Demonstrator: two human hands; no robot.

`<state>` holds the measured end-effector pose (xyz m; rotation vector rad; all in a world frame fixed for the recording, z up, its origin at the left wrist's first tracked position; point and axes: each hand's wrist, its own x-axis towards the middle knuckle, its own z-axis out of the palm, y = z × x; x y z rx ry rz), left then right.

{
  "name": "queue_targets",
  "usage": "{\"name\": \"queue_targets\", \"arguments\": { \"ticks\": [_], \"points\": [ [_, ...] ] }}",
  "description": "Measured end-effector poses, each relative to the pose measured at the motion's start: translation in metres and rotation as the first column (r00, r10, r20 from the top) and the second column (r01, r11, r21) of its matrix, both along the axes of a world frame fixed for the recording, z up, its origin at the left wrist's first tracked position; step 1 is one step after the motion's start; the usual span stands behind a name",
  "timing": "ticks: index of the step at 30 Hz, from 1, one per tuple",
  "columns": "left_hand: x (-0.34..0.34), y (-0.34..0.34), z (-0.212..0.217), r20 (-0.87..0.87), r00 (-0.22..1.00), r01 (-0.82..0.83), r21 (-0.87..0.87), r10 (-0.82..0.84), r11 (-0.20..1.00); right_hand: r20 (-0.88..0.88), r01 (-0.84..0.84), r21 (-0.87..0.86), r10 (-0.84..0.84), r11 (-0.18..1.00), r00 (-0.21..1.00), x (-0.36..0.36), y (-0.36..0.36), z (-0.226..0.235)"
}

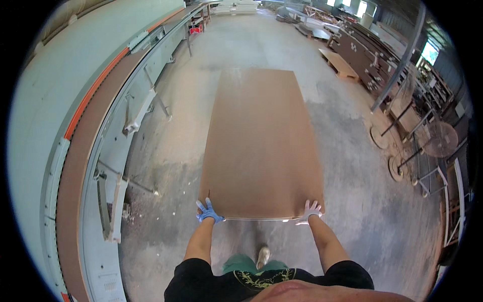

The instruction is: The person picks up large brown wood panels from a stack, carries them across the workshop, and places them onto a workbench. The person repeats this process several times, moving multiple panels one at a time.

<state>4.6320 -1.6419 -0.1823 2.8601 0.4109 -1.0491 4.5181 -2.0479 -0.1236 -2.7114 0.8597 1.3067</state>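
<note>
A large flat brown board [259,146] stretches away in front of me above the concrete floor. At its near left corner lies my left hand [207,211], in a blue glove, with the fingers spread on the top face. My right hand [310,211] wears a pale glove and rests on the near right corner, its fingers also apart. Both palms are by the near edge, and both arms reach forward. Whatever bears the board is mostly hidden beneath it; a thin pale strip shows under the near edge.
Along the left runs a long pale machine [108,201] with a brown panel [75,191] on it and brackets [136,121] jutting out. To the right stand a metal post [400,63], round-based stands [396,168] and stacked dark boards [359,53]. A wooden pallet [339,64] lies beside the stack.
</note>
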Motion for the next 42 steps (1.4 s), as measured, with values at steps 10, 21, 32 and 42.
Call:
{"name": "queue_targets", "arguments": {
  "ticks": [10, 21, 32, 42],
  "points": [
    [0.358, -0.104, -0.026, 0.008, 0.993, 0.118, 0.057, -0.119, 0.991, 0.013, -0.06, -0.01, 0.06, 0.998, 0.998, 0.352, -0.112, -0.014],
    [0.757, -0.23, -0.007, -0.007, 0.966, 0.257, 0.06, -0.257, 0.965, 0.144, -0.045, -0.013, 0.047, 0.999, 0.988, 0.729, -0.228, -0.027],
    [1.157, -0.352, 0.008, -0.087, 0.97, 0.229, 0.033, -0.226, 0.973, 0.024, 0.017, 0.033, -0.018, 0.999, 1.0, 1.146, -0.347, -0.012],
    [1.507, -0.441, 0.017, -0.073, 0.997, 0.005, -0.013, -0.006, 1.0, 0.013, -0.015, 0.039, 0.014, 0.999, 1.0, 1.52, -0.431, 0.002]
  ]
}}
